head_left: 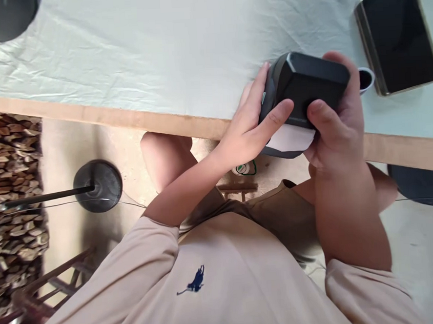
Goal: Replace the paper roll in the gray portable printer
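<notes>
- Right now holding a black, boxy plastic device (307,85) with bevelled corners and a pale underside between both hands, over the near edge of the table; hard to tell whether it is touching the cloth.
- Pressing the left hand (249,128) against the device's left side, with one finger (261,86) running up the left edge and another lying across the front face, the two slightly apart and clamping on the casing.
- Wrapping the right hand (337,125) round the device's right side, thumb bearing on the front face and the other fingers (342,61) curling together over the far right corner.
- Reaching in with both bare forearms from the sleeves of a beige polo shirt with a small dark blue emblem (227,278).
- Working above a pale, creased cloth (158,48) covering a table with a light wooden edge (125,116).
- Leaving a flat black slab with a golden frame (395,36) lying on the cloth beyond the right hand, apart from the device.
- Half hiding a small white cylinder with a dark inside (366,78) just behind the right hand, between that hand and the slab.
- Sitting beside a round black stand base with a dark rod (98,186) on the floor, near a stack of split firewood (9,194).
</notes>
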`<state>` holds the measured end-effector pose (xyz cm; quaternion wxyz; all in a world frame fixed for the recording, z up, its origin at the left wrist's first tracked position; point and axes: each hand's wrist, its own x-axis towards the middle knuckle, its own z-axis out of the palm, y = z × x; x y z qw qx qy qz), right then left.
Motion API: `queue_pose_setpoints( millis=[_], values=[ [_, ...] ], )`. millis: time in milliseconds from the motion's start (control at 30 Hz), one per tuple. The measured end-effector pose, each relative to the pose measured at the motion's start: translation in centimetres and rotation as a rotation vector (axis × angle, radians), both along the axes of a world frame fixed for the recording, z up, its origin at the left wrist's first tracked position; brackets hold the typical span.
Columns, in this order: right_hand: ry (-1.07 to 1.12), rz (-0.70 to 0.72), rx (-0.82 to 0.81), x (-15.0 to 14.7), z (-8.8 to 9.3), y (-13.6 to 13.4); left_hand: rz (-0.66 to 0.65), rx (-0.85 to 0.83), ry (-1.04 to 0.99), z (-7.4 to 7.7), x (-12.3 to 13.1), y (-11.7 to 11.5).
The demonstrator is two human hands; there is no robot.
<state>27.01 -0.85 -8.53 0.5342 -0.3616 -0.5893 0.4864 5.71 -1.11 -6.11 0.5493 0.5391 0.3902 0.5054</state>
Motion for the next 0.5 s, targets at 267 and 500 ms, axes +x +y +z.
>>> queue_pose_setpoints(
  millis=[267,500],
  values=[
    [0.194,-0.06,0.064,-2.2,-1.8,0.7,0.325,0.37,0.117,0.3,-1.5,-4.2],
    [0.127,-0.045,-0.019,-2.1,0.0,0.4,-0.27,-0.046,-0.112,7.2,-1.2,-13.2]
  ],
)
